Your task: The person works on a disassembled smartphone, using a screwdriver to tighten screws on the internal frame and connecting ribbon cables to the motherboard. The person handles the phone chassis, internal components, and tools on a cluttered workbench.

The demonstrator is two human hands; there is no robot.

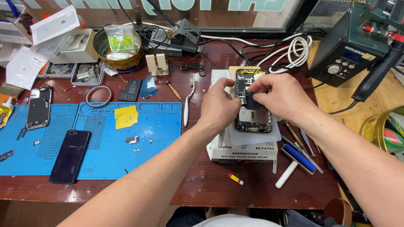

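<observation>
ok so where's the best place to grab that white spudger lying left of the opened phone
Take the white spudger at its thicker lower half, pinching across its width from above. It lies flat and nearly upright in view on the wooden bench, its lower end over the blue mat's edge. The left hand is nearest.

Dark red-brown wooden worktop [202,185], scuffed. Directly on it: two blue silicone repair mats [160,138] at left, white box-shaped heating platform [242,152] centre-right, round gold tin [120,59] at back, coiled white cables [290,52], grey rubber ring [99,96], white plastic pry tool [188,101], blue-handled roller [294,162], small red-yellow sticker [236,179] near front edge.
</observation>
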